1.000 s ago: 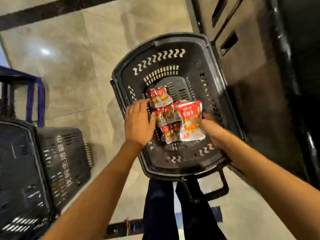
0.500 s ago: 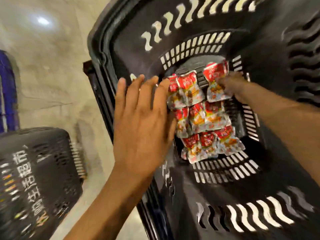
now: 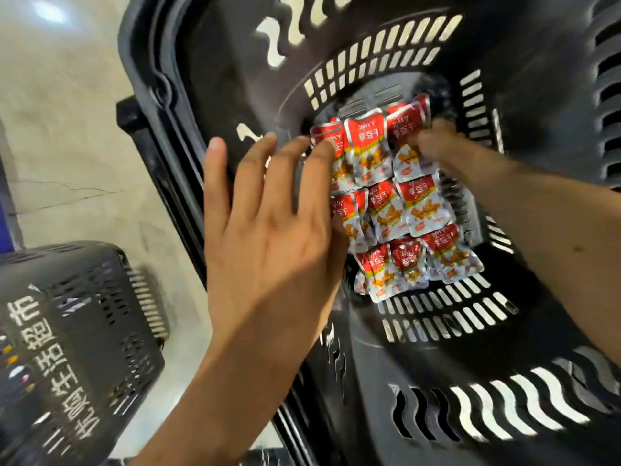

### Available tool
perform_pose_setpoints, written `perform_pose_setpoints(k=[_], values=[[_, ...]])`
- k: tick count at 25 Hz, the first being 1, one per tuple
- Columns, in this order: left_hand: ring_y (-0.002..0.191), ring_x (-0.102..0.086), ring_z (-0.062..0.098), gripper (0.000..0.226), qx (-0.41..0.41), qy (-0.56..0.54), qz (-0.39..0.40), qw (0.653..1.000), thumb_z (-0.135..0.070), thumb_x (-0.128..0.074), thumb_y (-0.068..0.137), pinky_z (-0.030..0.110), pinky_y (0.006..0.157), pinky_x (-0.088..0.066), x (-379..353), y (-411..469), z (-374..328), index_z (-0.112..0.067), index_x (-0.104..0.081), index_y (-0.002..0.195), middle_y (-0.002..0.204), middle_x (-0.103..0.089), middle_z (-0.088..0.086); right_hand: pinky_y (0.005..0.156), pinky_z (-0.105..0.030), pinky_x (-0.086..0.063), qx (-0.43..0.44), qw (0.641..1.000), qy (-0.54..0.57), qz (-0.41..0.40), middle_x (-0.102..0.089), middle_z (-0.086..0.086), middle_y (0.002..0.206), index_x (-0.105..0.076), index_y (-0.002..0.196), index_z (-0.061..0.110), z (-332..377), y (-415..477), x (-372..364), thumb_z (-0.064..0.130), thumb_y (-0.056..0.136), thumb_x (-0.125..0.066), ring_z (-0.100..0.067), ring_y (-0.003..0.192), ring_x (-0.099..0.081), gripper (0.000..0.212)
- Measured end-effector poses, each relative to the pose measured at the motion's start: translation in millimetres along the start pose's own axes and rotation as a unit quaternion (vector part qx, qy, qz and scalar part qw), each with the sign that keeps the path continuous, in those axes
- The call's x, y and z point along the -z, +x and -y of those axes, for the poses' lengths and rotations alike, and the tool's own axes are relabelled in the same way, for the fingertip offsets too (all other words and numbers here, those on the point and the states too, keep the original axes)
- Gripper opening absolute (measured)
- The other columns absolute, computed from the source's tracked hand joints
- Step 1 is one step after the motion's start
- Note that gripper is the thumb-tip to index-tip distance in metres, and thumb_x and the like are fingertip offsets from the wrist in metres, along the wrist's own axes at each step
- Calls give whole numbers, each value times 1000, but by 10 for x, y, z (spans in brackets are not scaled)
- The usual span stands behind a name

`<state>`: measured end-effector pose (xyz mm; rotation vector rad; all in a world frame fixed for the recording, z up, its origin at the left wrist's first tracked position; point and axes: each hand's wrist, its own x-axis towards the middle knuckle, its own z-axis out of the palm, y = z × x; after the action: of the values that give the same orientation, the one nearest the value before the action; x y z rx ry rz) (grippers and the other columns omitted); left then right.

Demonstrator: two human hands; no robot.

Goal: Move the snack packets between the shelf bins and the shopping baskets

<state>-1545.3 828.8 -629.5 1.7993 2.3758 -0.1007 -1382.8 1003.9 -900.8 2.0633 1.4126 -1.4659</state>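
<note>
the snack packets (image 3: 386,210), red-topped and silver with orange print, lie flat in a close block on the slotted floor of a black shopping basket (image 3: 215,79). nine can be counted in three rows of three, and a tenth seems to show under the far hand, though blur makes that count unsure. the left hand (image 3: 268,237) is spread with its fingers straight, the fingertips (image 3: 327,148) touching the block's upper left edge. the right hand (image 3: 440,146) sits on the upper right packets, too blurred to tell whether it grasps one. a second black basket (image 3: 84,331) with white lettering stands on the pale tiled floor (image 3: 67,146) at lower left, making two baskets.
</note>
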Motion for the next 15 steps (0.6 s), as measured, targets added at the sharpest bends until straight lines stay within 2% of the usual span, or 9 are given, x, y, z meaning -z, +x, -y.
perform_pose_setpoints(k=[2,4,9,15], values=[[124,-48,31,50,2,1,6,1000,-24,-63,82,44,114,-9,14,-5,-6,-10,-53,129,125,-58,9,100,-44,-43,3,998,-41,-39,-56,-12,125,-55,119,12,83,-225,29,31,74,-59,-34,116,-53,49],[123,-48,31,49,2,-3,7,1000,-25,-61,83,44,114,-9,25,-5,-14,-10,-52,129,124,-59,8,103,-41,-41,12,997,-39,-59,-56,-11,127,-55,121,13,150,-364,35,23,83,-56,-31,118,-51,39],[124,-46,29,50,-2,-9,1,1000,-29,-59,83,43,114,-7,27,7,-11,-11,-51,129,124,-58,8,104,-42,-41,32,998,-44,-35,-53,-12,131,-51,127,15,103,-352,60,30,91,-53,-31,121,-50,39],[120,-51,26,42,-23,-49,-18,998,-31,-53,87,41,114,-7,-7,-2,16,-14,-55,125,122,-61,6,102,-43,-41,121,984,-59,-115,-50,-13,134,-42,135,13,222,-990,109,24,94,-48,-32,123,-48,42]])
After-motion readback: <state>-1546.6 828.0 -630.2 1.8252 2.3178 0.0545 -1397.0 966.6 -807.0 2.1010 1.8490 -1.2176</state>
